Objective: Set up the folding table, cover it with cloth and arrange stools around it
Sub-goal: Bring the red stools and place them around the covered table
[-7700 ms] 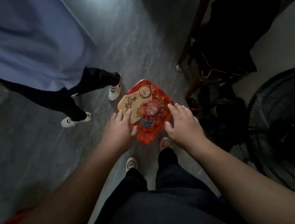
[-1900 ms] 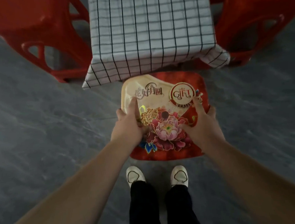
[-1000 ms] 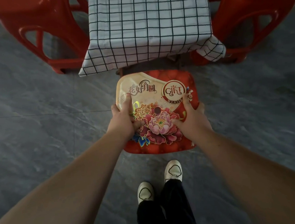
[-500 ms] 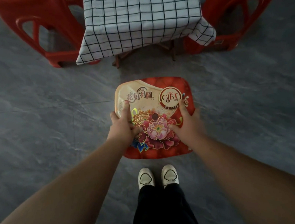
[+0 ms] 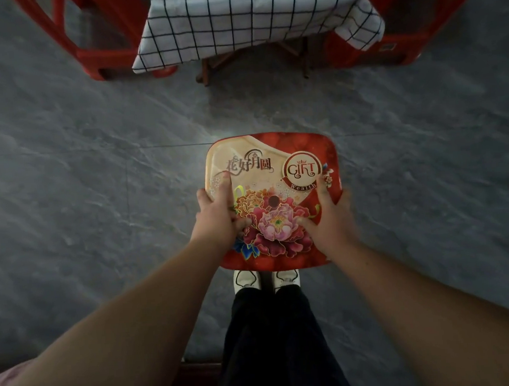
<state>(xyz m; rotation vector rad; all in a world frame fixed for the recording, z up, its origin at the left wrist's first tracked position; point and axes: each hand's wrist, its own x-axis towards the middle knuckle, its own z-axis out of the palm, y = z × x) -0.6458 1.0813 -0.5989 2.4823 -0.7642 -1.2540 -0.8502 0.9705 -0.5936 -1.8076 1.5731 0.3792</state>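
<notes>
Head view. Both hands gripped the red stool by its printed seat (image 5: pixel 273 197): the left hand (image 5: pixel 217 218) clasped the seat's left edge, thumb lying on top, and the right hand (image 5: pixel 330 219) clasped its right edge. The stool stood over the grey floor (image 5: pixel 94 181), just ahead of the person's shoes (image 5: pixel 266 278) and well apart from the near edge of the cloth-covered folding table (image 5: pixel 251 16). Two more red stools flanked the table, one left (image 5: pixel 92 38), one right (image 5: pixel 410 16). Probable risk: pushed in carelessly, the stool could snag the hanging cloth and drag it askew, or knock a table leg (image 5: pixel 205 71).
</notes>
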